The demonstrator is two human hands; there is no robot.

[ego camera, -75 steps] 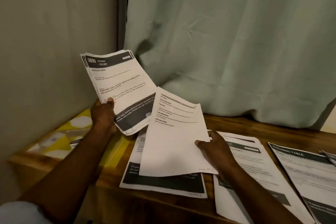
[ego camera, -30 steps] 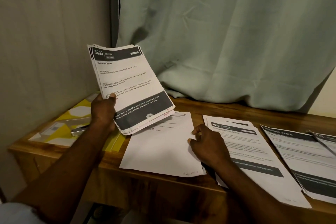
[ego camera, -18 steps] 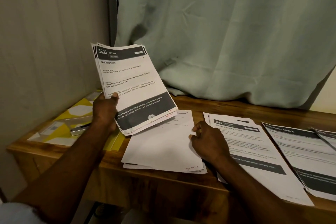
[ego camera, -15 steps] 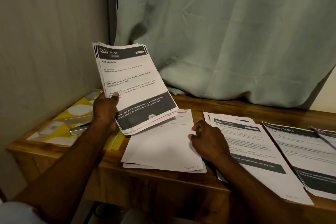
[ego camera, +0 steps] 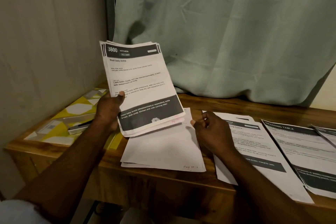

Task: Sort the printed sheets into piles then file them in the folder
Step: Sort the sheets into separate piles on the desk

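My left hand (ego camera: 108, 110) grips a stack of printed sheets (ego camera: 140, 85), held tilted above the table; its top page reads "3800 KITCHEN". Below it lies a pile of sheets (ego camera: 163, 151) with a mostly blank page on top. My right hand (ego camera: 212, 132) hovers just right of that pile with fingers loosely curled and nothing in them, close to the stack's lower corner. A second pile (ego camera: 258, 154) lies partly under my right wrist. A third pile (ego camera: 298, 143) headed "DRESSING TABLE" lies further right. A yellow patterned folder (ego camera: 76, 112) lies flat at the table's left end.
The wooden table (ego camera: 227, 103) stands against a pale wall on the left and a green curtain (ego camera: 227, 32) behind. A small metallic device (ego camera: 78, 128) rests on the folder. More sheets (ego camera: 327, 131) reach the right edge of view.
My right hand laid a single sheet on the nearest pile, then lifted off it and moved up toward the held stack. The left hand kept its stack raised.
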